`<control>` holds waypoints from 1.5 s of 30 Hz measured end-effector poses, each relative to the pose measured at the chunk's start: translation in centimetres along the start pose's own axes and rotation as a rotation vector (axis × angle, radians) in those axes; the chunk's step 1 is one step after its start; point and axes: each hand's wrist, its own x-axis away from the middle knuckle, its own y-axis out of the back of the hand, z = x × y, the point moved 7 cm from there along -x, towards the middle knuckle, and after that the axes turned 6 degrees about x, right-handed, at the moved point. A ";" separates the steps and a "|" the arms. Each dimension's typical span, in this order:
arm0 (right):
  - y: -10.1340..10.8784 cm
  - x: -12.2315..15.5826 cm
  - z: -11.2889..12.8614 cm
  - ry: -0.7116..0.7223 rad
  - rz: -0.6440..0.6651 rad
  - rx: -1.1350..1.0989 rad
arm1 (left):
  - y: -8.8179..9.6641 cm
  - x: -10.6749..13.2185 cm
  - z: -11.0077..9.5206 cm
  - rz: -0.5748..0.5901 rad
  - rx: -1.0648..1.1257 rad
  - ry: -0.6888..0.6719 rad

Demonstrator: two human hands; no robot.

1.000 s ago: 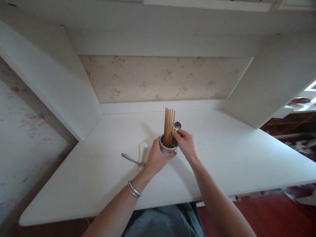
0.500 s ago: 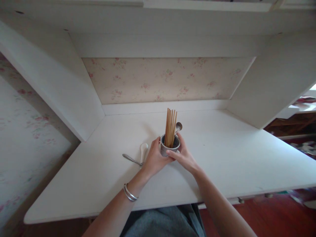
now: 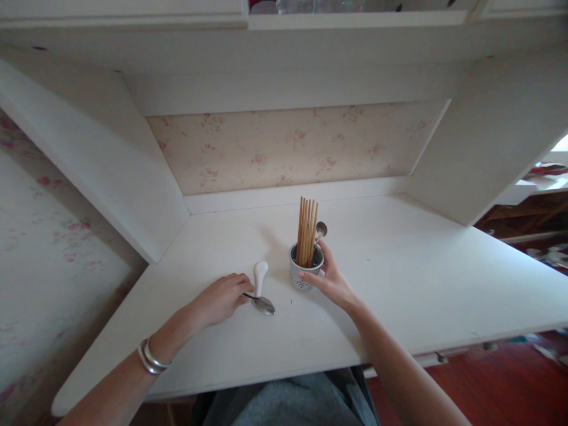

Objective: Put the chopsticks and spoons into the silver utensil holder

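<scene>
On the white desk stands a perforated utensil holder [image 3: 302,279], filled with several wooden chopsticks [image 3: 306,231] and a metal spoon [image 3: 322,228] standing bowl-up. My right hand [image 3: 327,277] is wrapped round the holder's right side, thumb across its front. To the left, my left hand [image 3: 231,296] has its fingers closed on the handle of a metal tablespoon [image 3: 265,305], whose bowl points right. A white soup spoon [image 3: 260,277] lies just beyond, its lower end beside the tablespoon.
White side panels [image 3: 488,130] and an overhead cabinet [image 3: 284,53] enclose the desk [image 3: 377,284]. Flowered wallpaper [image 3: 284,148] covers the back. Glassware [image 3: 319,6] shows at the top edge, and a wooden shelf [image 3: 523,222] stands off to the right.
My left hand has let go of the holder and moved left to the tablespoon's handle. My right hand keeps its hold on the holder, which has stayed in place.
</scene>
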 end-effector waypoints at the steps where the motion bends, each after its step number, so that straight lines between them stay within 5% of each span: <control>1: 0.0 0.0 0.0 -0.002 0.003 0.000 | -0.4 -0.2 0.1 -0.003 -0.025 -0.003; 5: 0.0 0.1 0.1 0.001 0.015 0.014 | -1.0 -0.7 -0.1 0.011 -0.102 -0.060; 8: 0.0 0.1 0.1 0.010 0.012 0.015 | 0.2 -0.7 -0.5 -0.027 -0.084 -0.087; 14: 0.1 -0.1 -0.3 0.032 0.004 0.066 | 6.6 -1.4 -1.9 -0.466 0.370 0.010; 19: 0.2 0.0 0.0 0.056 -0.012 0.127 | 8.7 -5.0 -4.8 -0.696 0.904 0.048; 22: 0.0 0.1 0.1 0.070 0.021 0.082 | 8.3 -7.8 -5.8 -0.740 0.932 0.055; 27: 0.1 0.2 -0.4 0.065 -0.001 0.178 | 6.6 -10.2 -5.4 -0.728 0.681 0.115; 38: 0.0 0.1 -0.4 0.133 0.007 0.205 | 3.6 -10.9 -4.0 -0.648 0.509 0.148; 45: -0.1 0.1 -0.3 0.135 0.028 0.170 | 2.4 -9.4 -2.3 -0.576 0.708 0.254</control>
